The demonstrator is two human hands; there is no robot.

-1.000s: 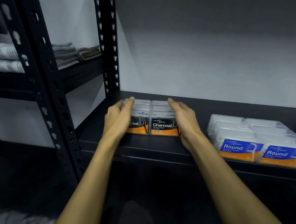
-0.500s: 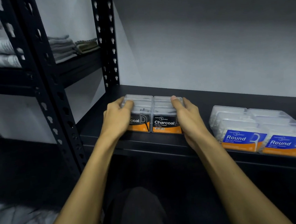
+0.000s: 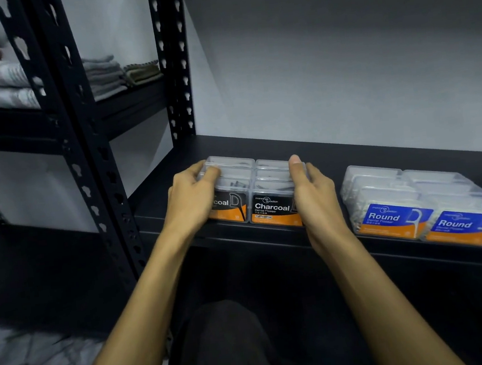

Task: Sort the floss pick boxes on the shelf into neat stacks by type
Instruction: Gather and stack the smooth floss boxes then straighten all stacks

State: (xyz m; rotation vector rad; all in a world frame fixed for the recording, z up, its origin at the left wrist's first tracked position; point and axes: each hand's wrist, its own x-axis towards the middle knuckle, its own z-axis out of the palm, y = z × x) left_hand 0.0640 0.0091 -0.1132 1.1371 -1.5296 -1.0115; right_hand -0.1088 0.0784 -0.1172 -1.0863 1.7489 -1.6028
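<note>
My left hand (image 3: pixel 190 199) and right hand (image 3: pixel 316 197) clamp curled fingers around the Charcoal floss pick boxes (image 3: pixel 272 198) on the black shelf (image 3: pixel 303 144), Round floss pick boxes (image 3: pixel 406 196) at three o'clock.

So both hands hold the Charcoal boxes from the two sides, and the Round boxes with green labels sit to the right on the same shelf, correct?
Not quite: the head view shows the Round boxes with blue labels, not green. The rest is right.
</note>
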